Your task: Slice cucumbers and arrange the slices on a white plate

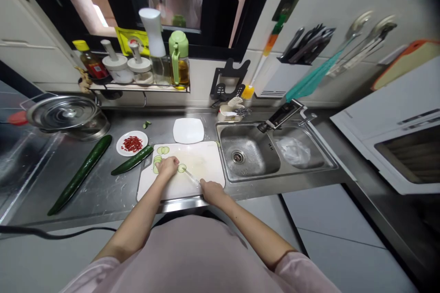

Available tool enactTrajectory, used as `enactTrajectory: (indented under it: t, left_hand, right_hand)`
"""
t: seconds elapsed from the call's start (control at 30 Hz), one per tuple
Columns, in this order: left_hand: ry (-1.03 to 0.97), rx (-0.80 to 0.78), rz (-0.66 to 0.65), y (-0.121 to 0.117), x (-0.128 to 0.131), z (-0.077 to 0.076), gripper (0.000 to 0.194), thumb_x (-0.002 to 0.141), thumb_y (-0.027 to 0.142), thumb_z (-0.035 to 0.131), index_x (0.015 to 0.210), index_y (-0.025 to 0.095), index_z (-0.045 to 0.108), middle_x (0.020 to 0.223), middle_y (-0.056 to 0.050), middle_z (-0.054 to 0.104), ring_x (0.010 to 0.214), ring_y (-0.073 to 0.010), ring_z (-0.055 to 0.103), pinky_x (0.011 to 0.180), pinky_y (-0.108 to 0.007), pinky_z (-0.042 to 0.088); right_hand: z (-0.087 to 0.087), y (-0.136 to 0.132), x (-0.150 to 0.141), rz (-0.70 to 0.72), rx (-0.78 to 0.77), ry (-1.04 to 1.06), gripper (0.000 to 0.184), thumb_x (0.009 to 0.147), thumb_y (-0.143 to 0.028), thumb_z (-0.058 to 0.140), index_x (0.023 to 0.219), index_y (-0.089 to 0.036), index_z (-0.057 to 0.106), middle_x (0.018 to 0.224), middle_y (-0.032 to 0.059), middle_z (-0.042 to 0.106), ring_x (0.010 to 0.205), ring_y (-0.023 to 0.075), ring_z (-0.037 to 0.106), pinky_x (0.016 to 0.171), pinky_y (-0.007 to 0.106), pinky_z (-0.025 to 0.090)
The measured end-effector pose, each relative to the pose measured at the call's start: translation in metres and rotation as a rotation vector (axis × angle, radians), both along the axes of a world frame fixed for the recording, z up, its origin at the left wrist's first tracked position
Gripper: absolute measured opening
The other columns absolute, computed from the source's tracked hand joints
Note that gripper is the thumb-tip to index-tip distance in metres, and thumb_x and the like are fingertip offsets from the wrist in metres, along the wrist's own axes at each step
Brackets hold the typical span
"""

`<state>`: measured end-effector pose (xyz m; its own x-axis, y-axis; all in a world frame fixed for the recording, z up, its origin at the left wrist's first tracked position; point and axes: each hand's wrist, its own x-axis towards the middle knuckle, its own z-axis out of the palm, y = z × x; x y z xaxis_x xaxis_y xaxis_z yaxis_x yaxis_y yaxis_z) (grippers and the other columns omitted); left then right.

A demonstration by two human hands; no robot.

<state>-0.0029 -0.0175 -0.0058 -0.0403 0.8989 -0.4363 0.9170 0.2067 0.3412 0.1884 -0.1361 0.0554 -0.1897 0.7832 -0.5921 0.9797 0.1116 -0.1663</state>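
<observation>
My left hand [167,166] is curled over a piece of cucumber on the white cutting board [202,171], with a cut end [182,168] showing beside the fingers. My right hand [212,191] grips the handle of a knife [191,176] whose blade points at that cucumber. Round cucumber slices [162,150] lie at the board's far left corner. A half cucumber [132,160] and a whole long cucumber [80,174] rest on the steel counter to the left.
A small plate of chopped red chilli [132,143] and a bare white plate [188,130] sit behind the board. A double sink [254,155] is right of it, a lidded pot [65,114] far left, bottles on a shelf [137,87].
</observation>
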Motion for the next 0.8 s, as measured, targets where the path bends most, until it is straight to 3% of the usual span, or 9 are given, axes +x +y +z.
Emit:
enactTrajectory:
  t: [0.4,0.8]
  left_hand:
    - [-0.010,0.004,0.015,-0.001,0.001,0.003,0.015,0.076,0.026,0.056,0.083,0.030,0.068,0.094,-0.002,0.073,0.105,-0.0259,0.058,0.094,-0.040,0.030]
    - [-0.018,0.000,0.013,-0.001,0.001,0.006,0.016,0.075,0.024,0.056,0.083,0.029,0.068,0.096,-0.001,0.073,0.105,-0.0263,0.058,0.093,-0.041,0.031]
  right_hand:
    - [-0.002,-0.006,0.007,0.006,0.019,-0.015,0.030,0.087,-0.015,0.039,0.115,-0.018,0.051,0.100,0.0156,0.069,0.097,0.0267,0.066,0.075,0.035,0.047]
    - [-0.004,0.010,-0.005,0.033,0.024,0.005,0.029,0.088,-0.013,0.039,0.115,-0.017,0.048,0.100,0.0161,0.068,0.096,0.0255,0.066,0.073,0.033,0.047]
